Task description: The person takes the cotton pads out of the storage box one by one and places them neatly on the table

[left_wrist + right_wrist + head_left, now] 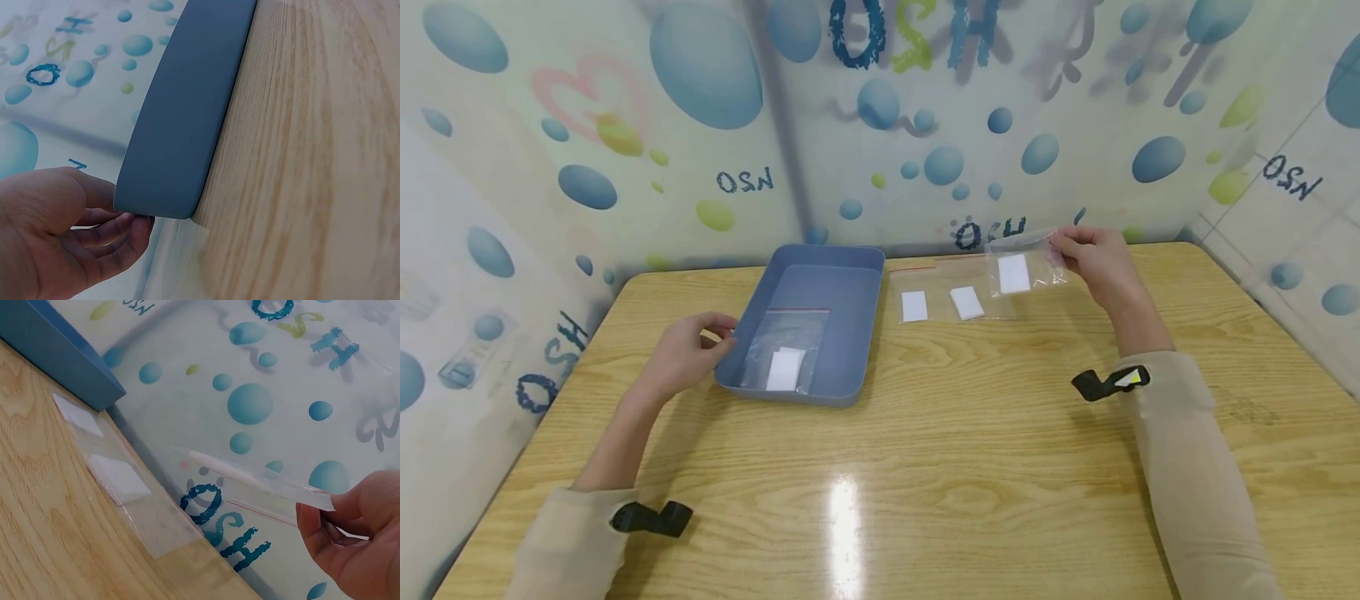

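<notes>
My left hand [688,354] holds the left wall of a blue-grey tray [868,333], fingers curled at its rim. Inside the tray lies a clear zip bag [808,325] with white cards [784,371] in it. My right hand [1101,262] pinches one end of another clear zip bag [1045,267], raised above the table and holding a white card [1014,273]. In the right wrist view this bag [250,478] appears nearly edge-on, between thumb and fingers. Two more bags lie right of the tray, one with a white card [914,306], one with a white piece [966,302].
The tray stands on a wooden table [970,450] near its back edge. Right behind the table rises a wall [925,225] printed with bubbles and letters. Dark wrist mounts [651,518] sit on both sleeves.
</notes>
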A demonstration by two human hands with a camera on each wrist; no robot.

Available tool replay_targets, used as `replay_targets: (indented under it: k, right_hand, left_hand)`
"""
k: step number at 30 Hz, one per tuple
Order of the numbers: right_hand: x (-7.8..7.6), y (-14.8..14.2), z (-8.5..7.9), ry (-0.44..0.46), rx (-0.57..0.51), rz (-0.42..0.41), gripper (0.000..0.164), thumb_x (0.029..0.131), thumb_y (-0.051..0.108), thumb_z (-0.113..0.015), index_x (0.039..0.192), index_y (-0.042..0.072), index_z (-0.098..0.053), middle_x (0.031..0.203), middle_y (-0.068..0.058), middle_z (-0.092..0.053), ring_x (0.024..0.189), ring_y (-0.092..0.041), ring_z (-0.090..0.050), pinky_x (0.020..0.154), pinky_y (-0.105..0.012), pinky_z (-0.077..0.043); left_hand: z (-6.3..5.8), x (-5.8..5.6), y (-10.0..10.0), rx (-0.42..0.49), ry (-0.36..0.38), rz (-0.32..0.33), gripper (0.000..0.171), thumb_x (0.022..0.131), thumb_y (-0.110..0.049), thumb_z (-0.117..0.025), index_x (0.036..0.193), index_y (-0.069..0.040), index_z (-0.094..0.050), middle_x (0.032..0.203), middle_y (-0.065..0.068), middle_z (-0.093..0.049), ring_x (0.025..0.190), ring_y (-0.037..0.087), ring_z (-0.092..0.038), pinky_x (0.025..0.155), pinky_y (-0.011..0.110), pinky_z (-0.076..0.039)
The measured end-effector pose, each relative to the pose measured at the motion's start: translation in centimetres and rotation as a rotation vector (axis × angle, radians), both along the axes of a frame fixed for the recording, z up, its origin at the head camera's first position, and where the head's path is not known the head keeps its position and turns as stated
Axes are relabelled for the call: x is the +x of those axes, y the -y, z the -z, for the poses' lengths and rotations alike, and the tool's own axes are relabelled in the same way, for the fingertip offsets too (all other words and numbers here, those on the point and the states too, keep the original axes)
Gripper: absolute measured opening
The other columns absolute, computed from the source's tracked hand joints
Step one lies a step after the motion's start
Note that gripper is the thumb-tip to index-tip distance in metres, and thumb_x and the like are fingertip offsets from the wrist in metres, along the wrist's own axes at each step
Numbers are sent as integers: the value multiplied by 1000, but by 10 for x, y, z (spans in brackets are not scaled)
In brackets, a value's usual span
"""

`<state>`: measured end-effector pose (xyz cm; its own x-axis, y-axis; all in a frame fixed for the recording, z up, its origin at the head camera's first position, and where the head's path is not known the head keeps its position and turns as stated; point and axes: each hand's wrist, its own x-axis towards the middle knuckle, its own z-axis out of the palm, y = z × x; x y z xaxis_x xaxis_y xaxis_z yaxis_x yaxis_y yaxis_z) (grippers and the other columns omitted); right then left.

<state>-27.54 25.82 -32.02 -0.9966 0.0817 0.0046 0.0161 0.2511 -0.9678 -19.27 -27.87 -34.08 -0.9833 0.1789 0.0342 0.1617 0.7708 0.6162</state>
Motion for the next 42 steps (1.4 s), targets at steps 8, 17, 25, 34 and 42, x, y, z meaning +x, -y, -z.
replay_targets:
  k: [8,17,25,34,42]
  right_hand:
    - [-5,-8,9,51,80,-7,47,104,25,-56,136,-9,-53,103,5,-58,87,-2,-57,80,-13,-50]
    - [-7,-22,21,108,116,-22,49,106,23,-53,139,-12,-49,95,12,-60,85,2,-60,80,-13,-50]
    - [-7,-31,27,141,152,-31,52,106,24,-54,143,-11,-47,100,9,-58,85,3,-58,79,-12,-50]
    - [-7,-40,29,213,194,-32,54,104,27,-57,141,-12,-48,95,10,-59,82,1,-57,75,-14,-50]
    - [-8,-40,35,209,285,-6,53,104,29,-58,137,-12,-53,99,5,-60,80,-1,-55,71,-15,-49]
  left_hand:
    - [0,0,0,-4,3,-4,32,99,-7,-58,127,8,-60,112,24,-63,95,39,-68,69,33,-52]
    - [0,0,-1,-10,-1,-3,32,99,-7,-59,127,8,-61,111,23,-64,94,39,-68,68,33,-52]
    - [0,0,0,-3,5,-5,33,99,-8,-59,128,8,-61,112,23,-63,94,39,-68,68,33,-52]
    - [-1,0,0,-1,7,-2,33,99,-8,-58,128,8,-60,112,23,-63,95,39,-68,68,33,-52]
    - [0,-1,0,-2,-3,-1,33,99,-7,-59,127,8,-60,110,23,-64,93,39,-68,67,32,-51]
